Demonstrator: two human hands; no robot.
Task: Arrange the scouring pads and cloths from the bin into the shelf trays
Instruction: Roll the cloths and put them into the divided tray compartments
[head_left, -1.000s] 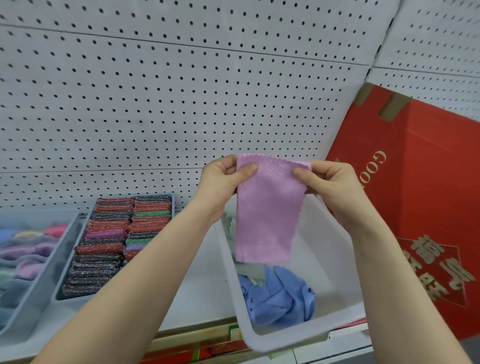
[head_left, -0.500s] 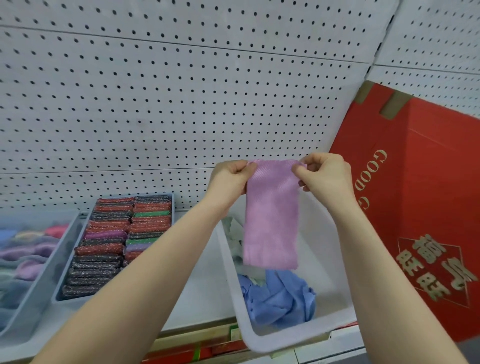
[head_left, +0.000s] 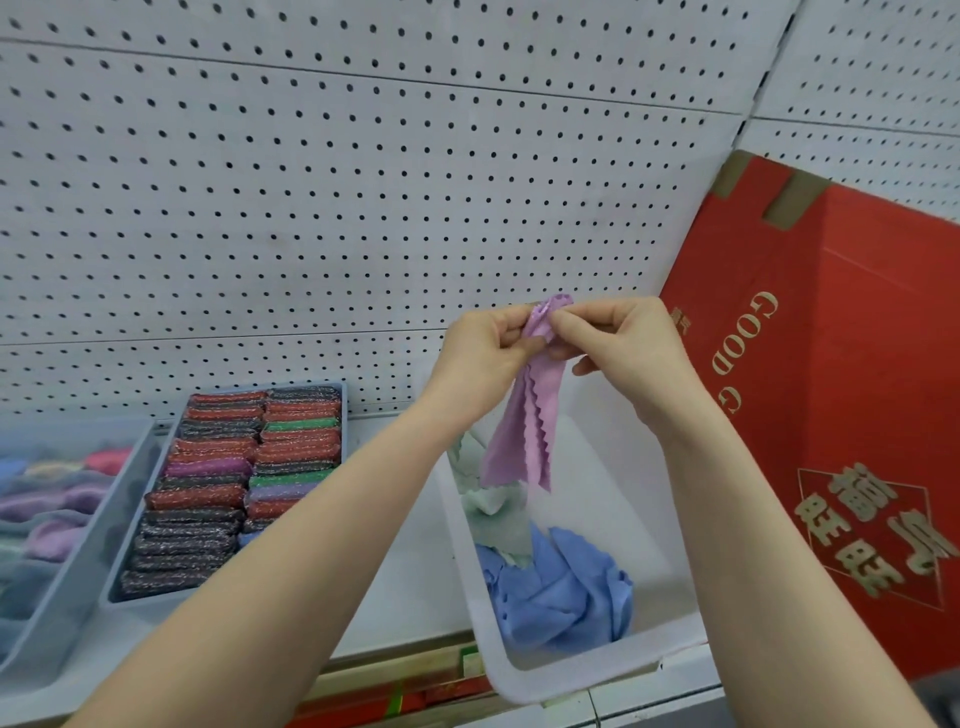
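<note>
A pink cloth (head_left: 524, 436) hangs folded lengthwise above the white bin (head_left: 582, 680). My left hand (head_left: 483, 353) and my right hand (head_left: 618, 338) meet at its top edge, and both pinch it there. Inside the bin lie a crumpled blue cloth (head_left: 561, 587) and pale green cloths (head_left: 483, 499). To the left on the shelf stands a grey tray (head_left: 119, 561) packed with rows of glittery scouring pads (head_left: 208, 499). At the far left another grey tray (head_left: 57, 618) holds soft cloths (head_left: 47, 525) in pink, purple and blue.
A white pegboard wall (head_left: 363, 182) rises behind the shelf. A big red cardboard box (head_left: 841, 389) with gold lettering leans at the right, close to the bin. The white shelf surface (head_left: 405, 571) shows between the pad tray and the bin.
My hands came together, bringing the two top corners of the pink cloth to each other. The cloth went from a flat spread sheet to a narrow folded strip.
</note>
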